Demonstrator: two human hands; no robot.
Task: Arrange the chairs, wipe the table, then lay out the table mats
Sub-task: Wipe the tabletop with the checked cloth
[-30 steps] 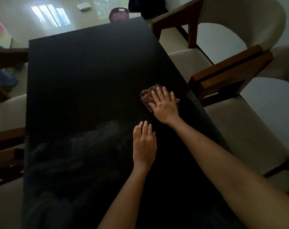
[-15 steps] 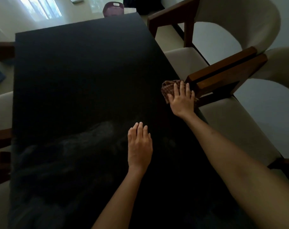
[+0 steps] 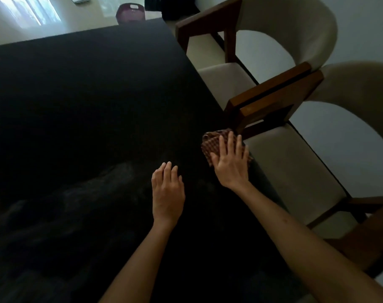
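Here, from the head view, our right hand point(image 3: 230, 165) presses flat, fingers spread, on the checked cloth point(image 3: 212, 142) at the right edge of the dark table point(image 3: 87, 106), beside a chair point(image 3: 291, 167); our left hand point(image 3: 167, 191) rests open nearby.

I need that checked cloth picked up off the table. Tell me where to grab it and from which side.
Pinch the bunched far-left corner of the checked cloth, coming from above on the table side. The right hand covers the rest, and a chair arm crowds the right.
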